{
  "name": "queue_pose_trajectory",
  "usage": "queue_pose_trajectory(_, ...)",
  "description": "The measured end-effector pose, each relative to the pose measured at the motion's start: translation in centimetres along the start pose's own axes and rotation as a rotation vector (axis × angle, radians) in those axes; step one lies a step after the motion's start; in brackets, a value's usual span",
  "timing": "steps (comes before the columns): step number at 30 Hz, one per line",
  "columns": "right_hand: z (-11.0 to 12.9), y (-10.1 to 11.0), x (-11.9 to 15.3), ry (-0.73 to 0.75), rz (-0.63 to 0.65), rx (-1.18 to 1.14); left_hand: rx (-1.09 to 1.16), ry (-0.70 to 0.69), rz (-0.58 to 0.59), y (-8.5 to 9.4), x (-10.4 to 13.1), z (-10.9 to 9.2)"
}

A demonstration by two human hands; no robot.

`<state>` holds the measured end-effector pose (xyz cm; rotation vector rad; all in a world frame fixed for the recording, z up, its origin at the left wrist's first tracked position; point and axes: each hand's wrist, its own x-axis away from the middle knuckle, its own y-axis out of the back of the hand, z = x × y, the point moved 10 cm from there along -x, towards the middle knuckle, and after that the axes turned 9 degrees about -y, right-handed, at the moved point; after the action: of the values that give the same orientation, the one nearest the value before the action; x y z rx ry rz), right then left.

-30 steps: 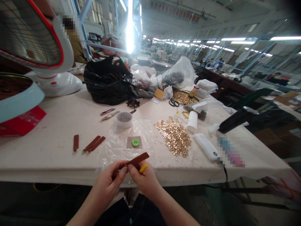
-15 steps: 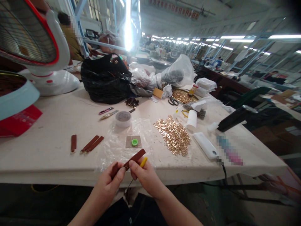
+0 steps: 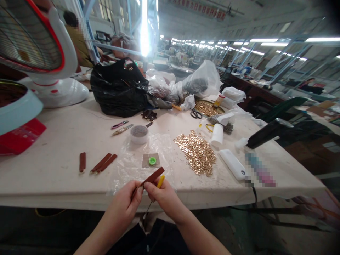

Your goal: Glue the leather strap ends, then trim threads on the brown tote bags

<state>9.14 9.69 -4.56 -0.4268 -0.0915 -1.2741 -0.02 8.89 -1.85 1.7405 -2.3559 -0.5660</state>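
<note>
Above the table's front edge, my left hand [image 3: 129, 198] pinches the lower end of a brown leather strap [image 3: 154, 176]. My right hand [image 3: 161, 193] grips the same strap from the right and also holds a yellow-handled tool [image 3: 160, 181], whose thin metal part points down between my hands. The strap's free end points up and right. Just beyond lies a clear plastic sheet [image 3: 127, 166] with a small green cup [image 3: 152, 161] on a brown square. Several gold rings [image 3: 196, 152] form a pile to the right. Brown straps [image 3: 102, 163] lie at the left.
A roll of tape [image 3: 139, 134], a cutter [image 3: 122, 130] and black scissors [image 3: 196, 113] lie farther back. At the rear is a black bag [image 3: 119, 88]. A fan [image 3: 58, 92] stands left; a white device [image 3: 232, 164] and black bottle [image 3: 268, 134] are right. A person sits at the back left.
My left hand has turned a little, and its fingers now hide the brown piece that showed there. The yellow handle has tilted more upright. The orange card at the back lies flatter.
</note>
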Motion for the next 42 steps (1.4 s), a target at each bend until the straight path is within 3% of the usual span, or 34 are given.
queue_pose_trajectory(7,0.3,0.3,-0.2,0.042,0.031,-0.036,0.281,0.193,-0.089,-0.7,0.2,2.2)
queue_pose_trajectory(13,2.0,6.8,0.5,0.22,-0.4,-0.1,0.44,0.353,-0.241,0.1,0.8,4.3)
queue_pose_trajectory(16,3.6,8.3,0.5,0.333,-0.511,-0.033,0.463,0.401,-0.292,0.4,1.0,5.0)
queue_pose_trajectory(21,4.6,8.4,-0.9,0.412,-0.548,0.087,0.482,0.417,-0.349,1.0,1.2,5.1)
queue_pose_trajectory(32,3.9,8.5,-4.0,0.418,-0.573,0.242,0.478,0.433,-0.41,1.8,1.3,5.6)
queue_pose_trajectory(42,4.1,8.0,-4.3,0.427,-0.544,0.301,0.46,0.383,-0.453,2.1,0.9,5.5)
